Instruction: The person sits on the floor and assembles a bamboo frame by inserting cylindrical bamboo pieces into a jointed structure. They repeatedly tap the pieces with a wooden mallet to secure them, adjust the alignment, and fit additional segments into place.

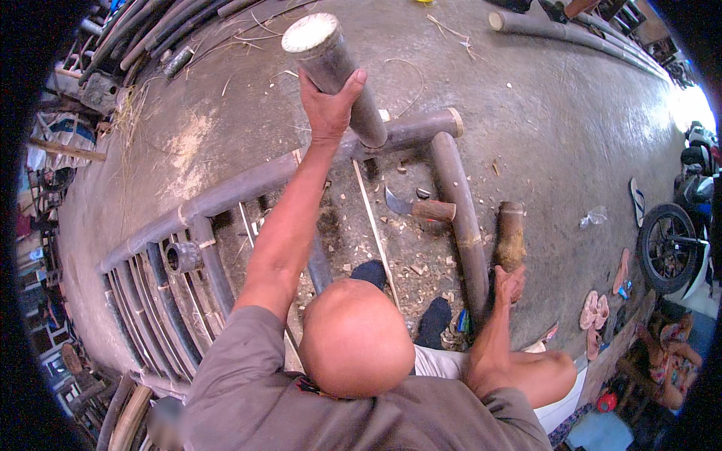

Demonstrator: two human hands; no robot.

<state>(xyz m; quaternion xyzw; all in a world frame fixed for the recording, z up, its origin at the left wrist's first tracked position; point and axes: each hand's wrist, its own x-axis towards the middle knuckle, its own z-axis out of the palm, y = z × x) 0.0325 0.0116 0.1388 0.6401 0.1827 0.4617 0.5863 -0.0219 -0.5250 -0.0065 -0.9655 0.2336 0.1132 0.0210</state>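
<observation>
– Starting with the largest?
– Grey floor (526,120), and on it a dark bamboo frame (248,185), ladder-like, narrower rungs at the left.
– Next in size?
– A thick bamboo post (366,113). Rises from the frame's far rail (421,129), pale cut end uppermost. Meets the rail at its foot; cannot tell whether seated in a hole.
– Held?
– Yes, by the left hand (329,107), wrapped round the upper part, thumb on the right side.
– And then?
– A short wooden club (511,233), just outside the end pole (457,188). Gripped at the narrow end by the right hand (509,284), well apart from the left.
– Smaller still?
– A hooked knife (430,210), lying inside the frame, handle toward that pole.
– Smallest?
– Wood chips (416,269), scattered nearby.
</observation>
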